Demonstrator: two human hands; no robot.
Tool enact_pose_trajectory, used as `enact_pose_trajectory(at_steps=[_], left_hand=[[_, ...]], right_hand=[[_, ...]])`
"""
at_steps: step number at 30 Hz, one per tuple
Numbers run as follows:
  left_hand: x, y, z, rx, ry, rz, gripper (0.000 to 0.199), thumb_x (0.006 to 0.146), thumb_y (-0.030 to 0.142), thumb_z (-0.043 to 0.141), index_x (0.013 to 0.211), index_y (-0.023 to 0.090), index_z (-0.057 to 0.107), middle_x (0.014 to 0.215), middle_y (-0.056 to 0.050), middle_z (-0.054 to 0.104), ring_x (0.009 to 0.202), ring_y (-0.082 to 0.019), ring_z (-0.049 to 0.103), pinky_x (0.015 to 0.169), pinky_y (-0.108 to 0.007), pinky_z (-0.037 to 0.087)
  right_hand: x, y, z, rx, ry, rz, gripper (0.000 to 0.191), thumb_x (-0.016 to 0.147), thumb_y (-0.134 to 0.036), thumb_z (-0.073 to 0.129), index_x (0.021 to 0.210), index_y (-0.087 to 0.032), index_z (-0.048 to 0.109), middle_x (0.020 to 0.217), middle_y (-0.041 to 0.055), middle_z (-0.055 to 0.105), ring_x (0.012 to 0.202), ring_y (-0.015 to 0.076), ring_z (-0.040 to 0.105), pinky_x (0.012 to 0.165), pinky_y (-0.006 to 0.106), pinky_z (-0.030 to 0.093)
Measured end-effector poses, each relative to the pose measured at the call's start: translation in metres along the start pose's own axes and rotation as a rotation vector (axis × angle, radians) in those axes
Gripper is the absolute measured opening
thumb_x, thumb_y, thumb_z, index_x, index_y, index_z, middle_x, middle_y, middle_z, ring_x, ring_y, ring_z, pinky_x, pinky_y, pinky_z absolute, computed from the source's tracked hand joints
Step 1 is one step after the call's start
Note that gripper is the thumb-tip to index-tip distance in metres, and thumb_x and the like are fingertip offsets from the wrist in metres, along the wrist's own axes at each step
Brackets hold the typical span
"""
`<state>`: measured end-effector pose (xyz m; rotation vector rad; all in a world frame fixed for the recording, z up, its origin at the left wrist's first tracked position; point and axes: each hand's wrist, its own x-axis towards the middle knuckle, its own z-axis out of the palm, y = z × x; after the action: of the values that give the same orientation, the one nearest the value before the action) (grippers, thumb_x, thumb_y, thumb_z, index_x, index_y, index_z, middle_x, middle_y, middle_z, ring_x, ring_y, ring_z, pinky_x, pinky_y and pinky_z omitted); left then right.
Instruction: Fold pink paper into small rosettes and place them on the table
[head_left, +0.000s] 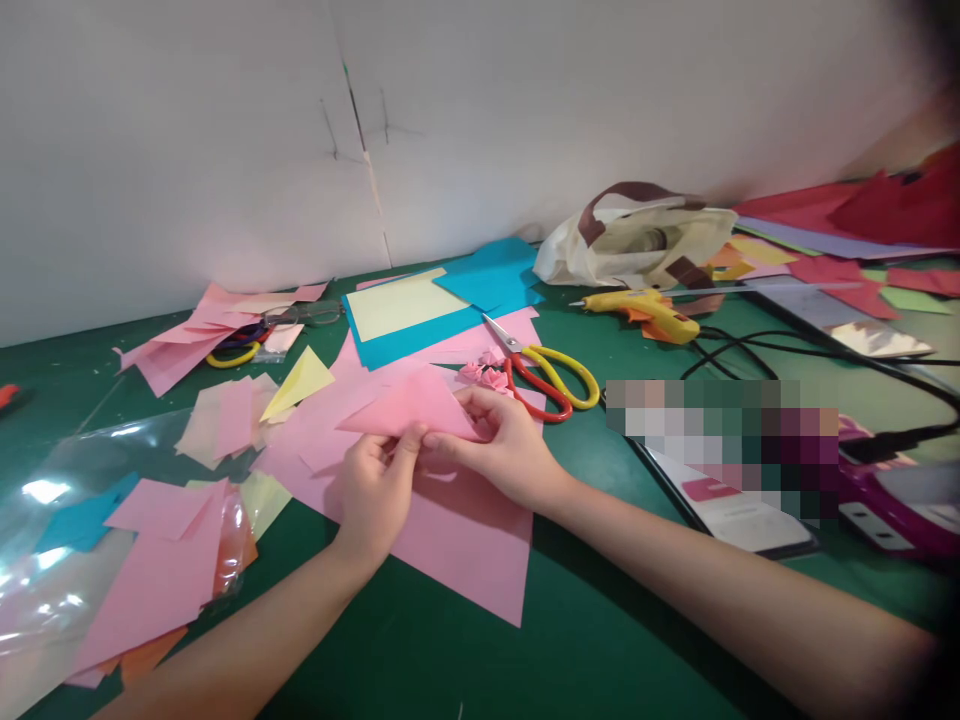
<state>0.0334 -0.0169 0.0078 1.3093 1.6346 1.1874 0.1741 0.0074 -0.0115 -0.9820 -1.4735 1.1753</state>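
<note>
A folded pink paper (416,398), roughly triangular, is pinched between both hands above the table. My left hand (376,490) grips its lower edge with thumb and fingers. My right hand (510,445) has its thumb on the same edge close to the left thumb, with its fingers behind the paper. Beneath them lies a larger pink sheet (472,560). Just beyond the right hand rest scissors (551,385) with one red and one yellow handle, their blades partly spread. Small pink paper flowers (487,373) sit beside the scissors.
Blue sheets (495,275) and a cream sheet (394,305) lie at the back. A yellow glue gun (645,312) with black cables, a cloth bag (630,235) and a phone (727,500) stand to the right. Paper scraps and a clear plastic bag (45,540) cover the left.
</note>
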Motion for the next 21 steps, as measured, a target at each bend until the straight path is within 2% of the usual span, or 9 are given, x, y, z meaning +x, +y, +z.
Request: enact_pose_trajectory(at_steps=[4,9,12,15,19,21], left_hand=[[-0.001,0.001,0.0,0.02,-0.009,-0.006,0.038,0.066,0.054,0.067,0.056,0.018,0.063,0.051,-0.004,0.066,0.051,-0.02,0.064,0.052,-0.029,0.051],[0.0,-0.005,0.001,-0.024,0.012,-0.037,0.038,0.07,0.055,0.064,0.06,0.018,0.062,0.052,-0.003,0.065,0.049,-0.018,0.062,0.05,-0.027,0.05],[0.002,-0.012,0.002,-0.116,0.037,-0.05,0.04,0.074,0.055,0.06,0.065,0.016,0.061,0.057,-0.003,0.066,0.051,-0.016,0.062,0.05,-0.026,0.049],[0.004,-0.016,0.003,-0.197,0.042,-0.092,0.039,0.074,0.054,0.062,0.068,0.015,0.06,0.062,-0.003,0.066,0.052,-0.016,0.064,0.051,-0.026,0.049],[0.005,-0.016,0.003,-0.304,0.077,-0.127,0.037,0.073,0.051,0.064,0.068,0.016,0.056,0.057,-0.001,0.061,0.051,-0.017,0.064,0.047,-0.025,0.047],[0.005,-0.014,0.003,-0.341,0.085,-0.141,0.036,0.073,0.05,0.066,0.067,0.016,0.054,0.056,0.001,0.058,0.05,-0.016,0.064,0.046,-0.024,0.046]], right_hand=[[0.0,0.004,0.0,0.056,0.001,-0.041,0.031,0.068,-0.033,0.076,0.09,-0.019,0.06,0.088,0.0038,0.065,0.085,0.0185,0.061,0.076,0.032,0.049],[-0.001,0.002,0.002,0.038,0.054,-0.008,0.042,0.069,-0.03,0.076,0.104,-0.021,0.055,0.07,-0.0027,0.06,0.064,0.013,0.058,0.058,0.027,0.045],[0.0,-0.001,0.003,0.07,0.122,0.01,0.044,0.069,-0.031,0.076,0.105,-0.021,0.053,0.062,-0.0063,0.055,0.056,0.0116,0.056,0.056,0.027,0.045],[0.001,-0.002,0.005,0.106,0.184,0.0,0.046,0.067,-0.031,0.077,0.104,-0.022,0.05,0.06,-0.0076,0.054,0.056,0.0123,0.057,0.059,0.029,0.047],[0.001,-0.002,0.006,0.068,0.267,-0.049,0.039,0.071,-0.027,0.074,0.1,-0.023,0.049,0.055,-0.0094,0.056,0.052,0.0119,0.059,0.078,0.038,0.048],[0.001,-0.001,0.006,0.065,0.278,-0.057,0.036,0.072,-0.027,0.074,0.098,-0.023,0.049,0.053,-0.0098,0.056,0.05,0.0115,0.057,0.077,0.037,0.048]])
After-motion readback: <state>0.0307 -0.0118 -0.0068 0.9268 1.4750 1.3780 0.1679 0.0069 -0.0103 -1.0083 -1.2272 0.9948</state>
